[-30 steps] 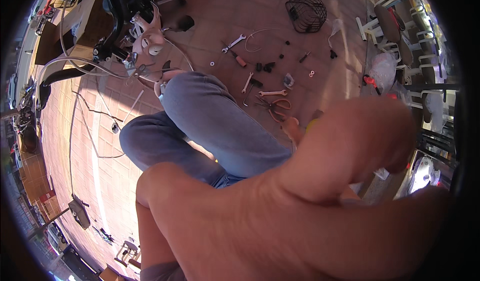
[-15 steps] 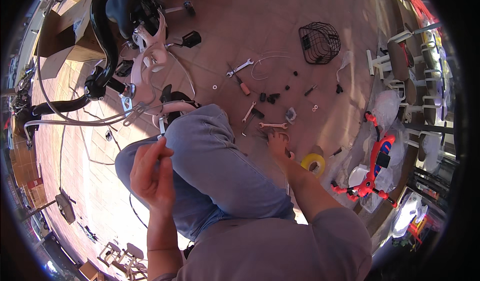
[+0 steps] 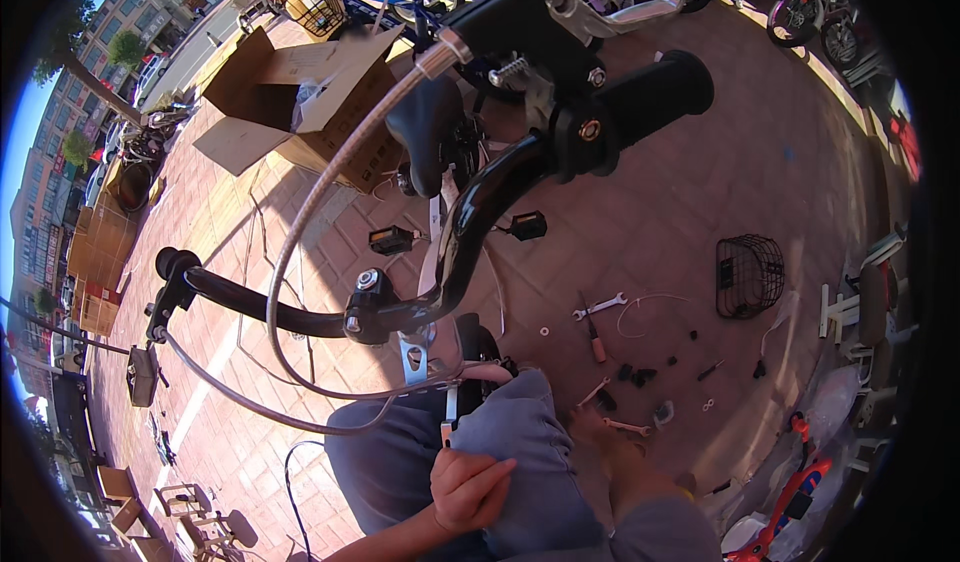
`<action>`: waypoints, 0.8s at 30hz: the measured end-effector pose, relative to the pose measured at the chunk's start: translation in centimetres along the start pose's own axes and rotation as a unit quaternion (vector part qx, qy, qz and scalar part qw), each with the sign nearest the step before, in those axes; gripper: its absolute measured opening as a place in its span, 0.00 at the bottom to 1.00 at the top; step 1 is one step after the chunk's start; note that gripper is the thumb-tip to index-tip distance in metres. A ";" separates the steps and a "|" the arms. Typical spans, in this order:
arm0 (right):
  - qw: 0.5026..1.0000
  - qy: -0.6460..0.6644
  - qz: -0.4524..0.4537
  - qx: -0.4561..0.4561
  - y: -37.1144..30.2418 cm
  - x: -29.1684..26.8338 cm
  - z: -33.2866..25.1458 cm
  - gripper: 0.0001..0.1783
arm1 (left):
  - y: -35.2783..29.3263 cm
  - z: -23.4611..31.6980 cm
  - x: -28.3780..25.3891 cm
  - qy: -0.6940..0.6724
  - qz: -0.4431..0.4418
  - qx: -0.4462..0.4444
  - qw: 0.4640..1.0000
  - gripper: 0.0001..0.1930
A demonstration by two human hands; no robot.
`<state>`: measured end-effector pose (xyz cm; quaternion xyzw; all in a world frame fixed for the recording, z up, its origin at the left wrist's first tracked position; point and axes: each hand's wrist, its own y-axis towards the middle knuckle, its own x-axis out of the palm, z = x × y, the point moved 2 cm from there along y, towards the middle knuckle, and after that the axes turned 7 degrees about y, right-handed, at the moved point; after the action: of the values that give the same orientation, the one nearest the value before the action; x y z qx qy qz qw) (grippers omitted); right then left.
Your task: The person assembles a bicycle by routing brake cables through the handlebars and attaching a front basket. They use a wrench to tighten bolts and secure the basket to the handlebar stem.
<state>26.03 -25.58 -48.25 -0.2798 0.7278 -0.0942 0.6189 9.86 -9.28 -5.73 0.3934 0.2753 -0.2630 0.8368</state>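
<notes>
My left hand [image 3: 468, 490] is closed above my knee, its fingers at the lower end of a flat silver metal strip [image 3: 450, 424]. The strip hangs from the front of a bicycle, below its black handlebar [image 3: 478, 220]. Two grey cables [image 3: 283, 262] loop down from the bar's brake levers [image 3: 525, 37] toward the strip. My right hand [image 3: 608, 444] is low over the paving, beside an open-end wrench [image 3: 628, 428]; motion smears its fingers. Near it lie a second wrench [image 3: 592, 393], small black parts [image 3: 634, 374] and a screwdriver [image 3: 597, 347].
A black wire basket [image 3: 749, 277] lies on the paving at right, with a larger wrench [image 3: 600, 307] nearer the middle. An open cardboard box [image 3: 340, 152] stands behind the bicycle. A red-and-blue frame [image 3: 800, 502] sits at lower right. Parked bicycles line the far side.
The view has tilted up and shifted, so the handlebar looms larger and the street shows. My left hand stays by the strip's end; my right hand remains near the wrenches, now blurred.
</notes>
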 end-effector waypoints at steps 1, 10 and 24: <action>1.000 0.023 -0.003 0.000 0.0 0.6 0.3 0.12 | 0.3 0.0 -0.1 0.000 -0.001 0.009 1.000 0.17; 0.725 0.442 0.403 0.342 -5.0 -11.2 -0.2 0.10 | 16.5 2.6 -3.3 -0.047 0.226 0.142 0.963 0.18; 0.493 0.536 0.657 0.196 -25.8 -40.7 0.8 0.14 | 24.2 5.5 -3.6 0.224 0.093 0.102 0.965 0.08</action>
<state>37.40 -25.37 -1.44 0.5116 0.8560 0.0675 0.0321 24.62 0.49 12.03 0.5493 0.3898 -0.1160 0.7300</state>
